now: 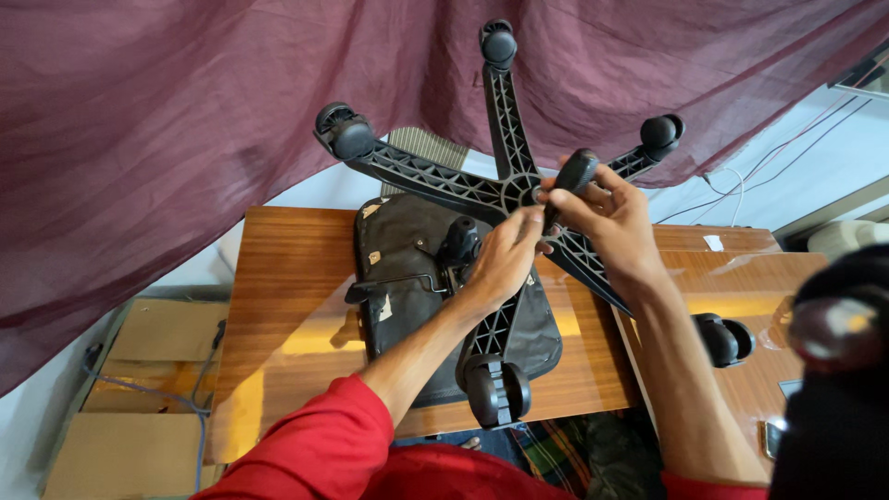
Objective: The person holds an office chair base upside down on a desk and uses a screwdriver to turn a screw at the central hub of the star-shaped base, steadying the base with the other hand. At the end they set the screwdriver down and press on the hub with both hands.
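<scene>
An office chair lies upside down with its black seat (407,268) on a wooden table (287,306). Its black five-armed star base (435,181) points up at me, with castor wheels (344,132) at the arm ends. My right hand (607,218) grips a black screwdriver handle (574,173) set at the hub of the base. My left hand (505,255) rests on the hub beside it, fingertips pinching at the tool's shaft. Both sleeves are red.
A maroon curtain (167,120) hangs behind the table. Cardboard boxes (139,370) and a cable lie on the floor at left. A second wooden surface (741,306) is at right, with a dark blurred object (833,370) close to the camera.
</scene>
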Action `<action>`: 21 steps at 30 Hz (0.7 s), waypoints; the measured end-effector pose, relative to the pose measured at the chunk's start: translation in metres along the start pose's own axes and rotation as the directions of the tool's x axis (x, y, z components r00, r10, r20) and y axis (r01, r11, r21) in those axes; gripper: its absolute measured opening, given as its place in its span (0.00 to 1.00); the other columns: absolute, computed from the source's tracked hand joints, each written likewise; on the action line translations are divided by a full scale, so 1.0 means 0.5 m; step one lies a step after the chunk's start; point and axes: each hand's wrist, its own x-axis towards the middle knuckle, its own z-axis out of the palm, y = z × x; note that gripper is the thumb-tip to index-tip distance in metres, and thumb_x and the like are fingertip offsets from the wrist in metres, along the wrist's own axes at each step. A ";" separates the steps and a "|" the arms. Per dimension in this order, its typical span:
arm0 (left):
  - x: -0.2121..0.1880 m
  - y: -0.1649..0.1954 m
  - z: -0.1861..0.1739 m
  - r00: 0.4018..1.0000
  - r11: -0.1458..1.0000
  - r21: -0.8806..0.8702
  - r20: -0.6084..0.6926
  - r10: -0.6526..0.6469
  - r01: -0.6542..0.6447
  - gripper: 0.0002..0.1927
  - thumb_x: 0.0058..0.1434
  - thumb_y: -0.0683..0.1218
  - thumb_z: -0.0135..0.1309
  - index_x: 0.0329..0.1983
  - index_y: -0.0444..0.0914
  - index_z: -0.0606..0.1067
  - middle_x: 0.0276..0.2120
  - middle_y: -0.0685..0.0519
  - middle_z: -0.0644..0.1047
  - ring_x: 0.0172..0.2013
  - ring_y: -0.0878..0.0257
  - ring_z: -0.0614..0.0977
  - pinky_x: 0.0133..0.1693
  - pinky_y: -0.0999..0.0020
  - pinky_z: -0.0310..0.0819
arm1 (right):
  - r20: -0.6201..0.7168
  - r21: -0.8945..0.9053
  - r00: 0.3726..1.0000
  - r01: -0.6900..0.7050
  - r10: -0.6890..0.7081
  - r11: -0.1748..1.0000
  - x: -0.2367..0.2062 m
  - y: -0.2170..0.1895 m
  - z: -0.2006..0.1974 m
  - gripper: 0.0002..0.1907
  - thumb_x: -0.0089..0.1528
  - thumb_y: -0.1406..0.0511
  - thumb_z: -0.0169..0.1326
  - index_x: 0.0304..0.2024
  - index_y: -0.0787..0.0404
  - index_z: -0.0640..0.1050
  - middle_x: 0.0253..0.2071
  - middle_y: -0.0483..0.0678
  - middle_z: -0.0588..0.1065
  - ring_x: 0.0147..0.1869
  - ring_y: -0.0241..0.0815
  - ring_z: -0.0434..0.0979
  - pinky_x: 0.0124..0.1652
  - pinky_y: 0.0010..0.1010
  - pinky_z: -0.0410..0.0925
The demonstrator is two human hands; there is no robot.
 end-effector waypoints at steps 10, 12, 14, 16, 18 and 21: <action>-0.010 0.013 -0.003 0.999 0.996 0.072 -0.007 0.052 -0.052 0.21 0.71 0.55 0.51 0.54 0.33 0.77 0.35 0.54 0.83 0.34 0.71 0.83 0.36 0.75 0.77 | -0.025 0.008 0.998 -0.062 0.062 0.998 -0.007 -0.004 -0.010 0.16 0.61 0.65 0.61 0.50 0.62 0.76 0.46 0.44 0.81 0.44 0.33 0.82 0.43 0.29 0.76; -0.011 0.019 0.000 1.000 0.992 0.126 -0.016 0.027 -0.025 0.22 0.73 0.55 0.47 0.54 0.34 0.78 0.35 0.56 0.83 0.35 0.73 0.84 0.37 0.77 0.79 | -0.007 0.072 0.998 -0.067 0.068 0.995 -0.010 -0.005 -0.017 0.17 0.59 0.67 0.62 0.51 0.60 0.76 0.47 0.45 0.82 0.45 0.34 0.85 0.45 0.29 0.78; -0.016 0.025 0.001 0.999 0.972 0.235 -0.047 0.003 0.008 0.20 0.70 0.52 0.53 0.57 0.34 0.74 0.36 0.52 0.81 0.34 0.68 0.82 0.33 0.72 0.77 | -0.083 -0.070 0.996 -0.020 0.014 0.997 -0.003 0.006 -0.012 0.19 0.61 0.68 0.63 0.54 0.65 0.76 0.47 0.49 0.80 0.44 0.35 0.82 0.45 0.28 0.77; -0.020 0.029 0.003 0.999 0.956 0.292 -0.045 0.029 -0.015 0.21 0.67 0.51 0.56 0.57 0.33 0.71 0.37 0.50 0.80 0.35 0.66 0.82 0.33 0.70 0.77 | -0.165 -0.220 0.986 -0.026 -0.011 0.975 0.000 0.016 -0.010 0.19 0.63 0.69 0.65 0.55 0.69 0.76 0.47 0.54 0.79 0.44 0.37 0.80 0.43 0.29 0.75; -0.024 0.029 0.002 0.994 0.951 0.296 -0.019 0.106 -0.095 0.21 0.66 0.50 0.58 0.55 0.31 0.71 0.36 0.49 0.82 0.36 0.66 0.85 0.36 0.71 0.80 | -0.244 -0.371 0.970 -0.085 -0.009 0.925 0.001 0.023 -0.004 0.19 0.65 0.68 0.67 0.54 0.73 0.76 0.46 0.59 0.79 0.43 0.40 0.79 0.41 0.30 0.73; -0.029 0.027 0.001 0.992 0.979 0.157 0.014 0.126 -0.126 0.17 0.71 0.50 0.53 0.54 0.31 0.74 0.37 0.50 0.84 0.38 0.66 0.86 0.39 0.71 0.81 | -0.192 -0.120 0.978 -0.101 0.077 0.988 -0.007 0.018 -0.007 0.21 0.62 0.68 0.63 0.55 0.69 0.71 0.48 0.51 0.78 0.42 0.39 0.82 0.39 0.30 0.77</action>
